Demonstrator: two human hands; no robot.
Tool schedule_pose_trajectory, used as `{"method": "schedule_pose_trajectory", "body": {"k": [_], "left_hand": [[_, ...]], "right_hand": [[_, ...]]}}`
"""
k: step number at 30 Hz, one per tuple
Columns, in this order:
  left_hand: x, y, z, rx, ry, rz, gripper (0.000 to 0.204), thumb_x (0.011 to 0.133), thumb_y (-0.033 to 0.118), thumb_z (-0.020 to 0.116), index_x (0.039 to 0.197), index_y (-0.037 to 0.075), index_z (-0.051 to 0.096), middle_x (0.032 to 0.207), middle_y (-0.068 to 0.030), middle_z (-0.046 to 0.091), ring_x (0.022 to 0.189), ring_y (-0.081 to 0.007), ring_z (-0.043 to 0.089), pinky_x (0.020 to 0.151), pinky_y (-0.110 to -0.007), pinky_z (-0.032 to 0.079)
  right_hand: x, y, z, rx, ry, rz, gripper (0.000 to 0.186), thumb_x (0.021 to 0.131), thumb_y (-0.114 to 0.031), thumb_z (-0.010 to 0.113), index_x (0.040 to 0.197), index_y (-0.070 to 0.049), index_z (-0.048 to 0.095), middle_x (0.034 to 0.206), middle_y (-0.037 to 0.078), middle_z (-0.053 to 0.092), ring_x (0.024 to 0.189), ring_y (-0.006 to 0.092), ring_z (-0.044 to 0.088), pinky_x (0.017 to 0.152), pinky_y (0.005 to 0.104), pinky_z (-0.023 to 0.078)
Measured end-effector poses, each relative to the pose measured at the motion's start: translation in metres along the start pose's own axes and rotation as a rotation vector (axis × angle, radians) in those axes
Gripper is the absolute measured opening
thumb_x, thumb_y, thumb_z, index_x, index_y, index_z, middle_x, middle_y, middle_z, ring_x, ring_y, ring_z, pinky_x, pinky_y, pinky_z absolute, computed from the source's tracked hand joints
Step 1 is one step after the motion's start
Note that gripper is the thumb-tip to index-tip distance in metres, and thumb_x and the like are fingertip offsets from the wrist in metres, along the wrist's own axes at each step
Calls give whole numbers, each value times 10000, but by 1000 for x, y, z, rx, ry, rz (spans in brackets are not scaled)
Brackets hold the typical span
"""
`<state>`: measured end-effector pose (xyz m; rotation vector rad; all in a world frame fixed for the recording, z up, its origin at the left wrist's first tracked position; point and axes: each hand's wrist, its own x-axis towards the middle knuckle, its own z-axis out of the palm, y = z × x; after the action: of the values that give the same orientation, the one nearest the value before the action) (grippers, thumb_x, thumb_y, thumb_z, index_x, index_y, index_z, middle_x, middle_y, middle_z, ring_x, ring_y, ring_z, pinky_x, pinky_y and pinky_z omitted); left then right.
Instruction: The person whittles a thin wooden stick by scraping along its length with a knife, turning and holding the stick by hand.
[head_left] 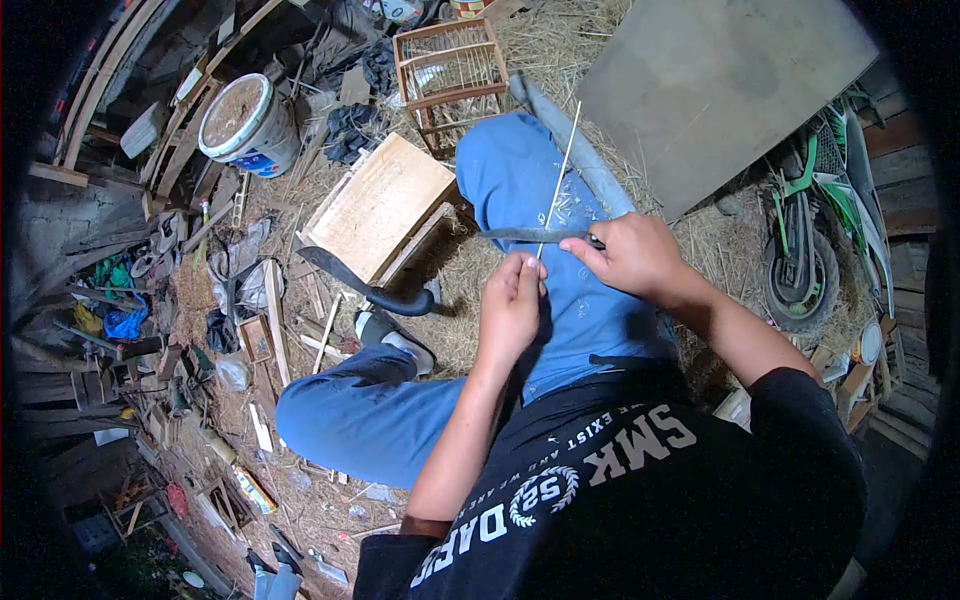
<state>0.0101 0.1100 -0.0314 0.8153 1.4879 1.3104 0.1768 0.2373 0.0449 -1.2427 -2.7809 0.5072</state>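
My left hand (512, 305) is closed, with thumb and fingers pinching the lower end of a thin pale stick (566, 162). The stick slants up and away over my blue-trousered thigh. My right hand (640, 258) is wrapped round the handle of a knife (525, 235). Its dark blade points left and lies across the stick just above my left fingers. Small pale shavings (572, 208) are scattered on the trouser leg. To the left, a dark curved blade with a black handle (365, 282) rests against a low wooden box (385, 200).
Beyond the box stand a slatted wooden cage (425, 101) and a white bucket (282, 140) with brown contents. A large flat board (700, 80) lies at the far right beside a green motorbike (810, 220). Straw covers the floor; wood scraps and tools clutter the left.
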Motion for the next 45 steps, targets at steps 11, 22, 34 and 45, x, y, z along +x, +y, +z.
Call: {"method": "schedule_pose_trajectory", "body": {"k": [11,22,34,45], "left_hand": [[-58,6,-27,-69,-28,-155,239,1137,178,492,968,43,594,780,20,522,722,-65,474,683,-241,403],[-98,-13,-45,64,1,-131,239,1139,177,500,971,33,589,801,13,539,739,-69,488,694,-243,415],[1,18,2,11,106,26,161,1096,129,576,1003,9,628,751,-2,571,665,-75,515,617,-262,435],[-53,1,-14,457,262,169,156,1028,108,655,904,28,602,615,-116,574,465,-159,500,475,-334,377]], "right_hand": [[-7,2,4,-34,54,-87,603,943,-611,673,697,-61,706,625,196,666,611,413,694,583,496,551],[-5,11,11,21,126,-7,592,950,-584,684,680,-56,689,601,185,637,604,413,680,572,500,527],[-2,-8,9,17,72,-59,611,968,-599,636,697,-57,714,649,208,671,642,426,695,609,523,548],[-1,3,7,3,47,76,648,979,-635,596,713,-61,737,667,209,688,668,429,708,630,530,558]]}}
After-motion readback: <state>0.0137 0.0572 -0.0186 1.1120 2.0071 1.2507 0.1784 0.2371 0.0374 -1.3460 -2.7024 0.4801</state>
